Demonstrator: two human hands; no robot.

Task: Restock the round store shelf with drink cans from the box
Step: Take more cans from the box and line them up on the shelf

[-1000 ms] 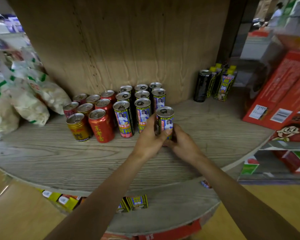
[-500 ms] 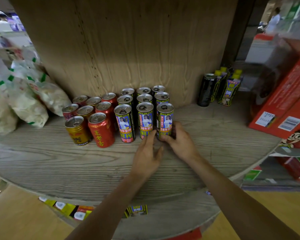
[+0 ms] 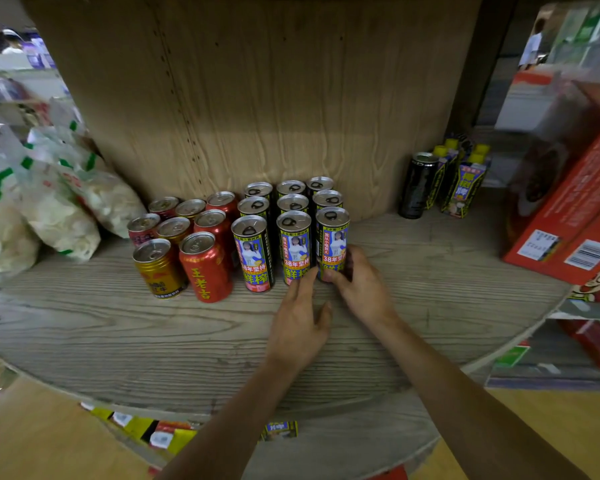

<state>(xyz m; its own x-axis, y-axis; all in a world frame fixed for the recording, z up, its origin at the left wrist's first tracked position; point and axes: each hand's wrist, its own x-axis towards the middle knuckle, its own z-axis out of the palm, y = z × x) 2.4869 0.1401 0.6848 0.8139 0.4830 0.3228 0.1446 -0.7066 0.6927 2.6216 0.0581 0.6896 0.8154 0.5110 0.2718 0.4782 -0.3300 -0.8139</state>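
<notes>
**A:** Head view, item one: right hand [image 3: 357,289]. I log its fingers wrapped round the lower body of the tall slim black-and-yellow drink can with a printed portrait label [image 3: 332,242], thumb at the base. Clamped, can upright on the round grey wood-grain shelf board [image 3: 118,341], touching its neighbour at the right end of the front row.

**B:** Item two, left hand [image 3: 300,323]?

**A:** Fingers loosely spread, holding nothing; fingertips meet the foot of the middle front can [image 3: 295,245]. My reading: it steadies that can while the right one squares up the row.

**B:** Why that spot?

**A:** Likely it completes a three-by-three block of matching tall slim cans [image 3: 290,202], labels facing out, backed against the curved plywood core [image 3: 257,98].

**B:** Surroundings?

**A:** Squat red and gold drink cans [image 3: 187,244] just left of the block; white snack bags [image 3: 49,209] beyond. Dark bottles and cartons [image 3: 444,178] well apart on the right; red cardboard cases [image 3: 568,220] further right. Supply box: cannot tell which.
</notes>
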